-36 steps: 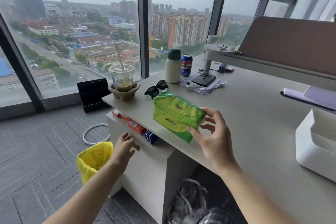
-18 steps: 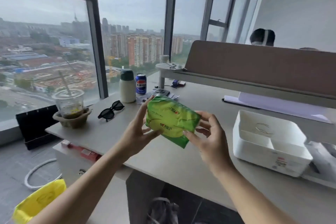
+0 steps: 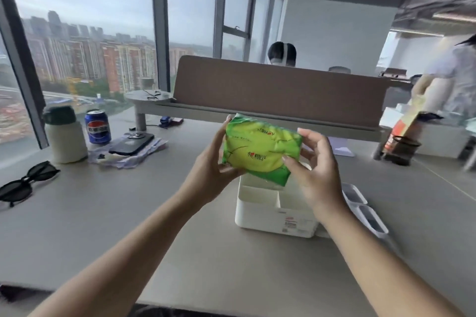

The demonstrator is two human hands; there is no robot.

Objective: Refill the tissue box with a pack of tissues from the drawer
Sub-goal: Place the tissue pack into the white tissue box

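Note:
A green and yellow pack of tissues is held up in the air with both hands. My left hand grips its left end and my right hand grips its right end. Directly below and behind the pack stands the white tissue box on the grey desk, open at the top with inner dividers showing. The pack hides the box's far part. The drawer is out of view.
Black sunglasses lie at the left edge. A white bottle, a blue soda can and a phone on papers stand at the back left. A brown partition runs behind. Small trays lie right of the box. People are beyond.
My left hand came up from the drawer area and took the pack's left end. The view swung right, and the pack now hangs over the white box.

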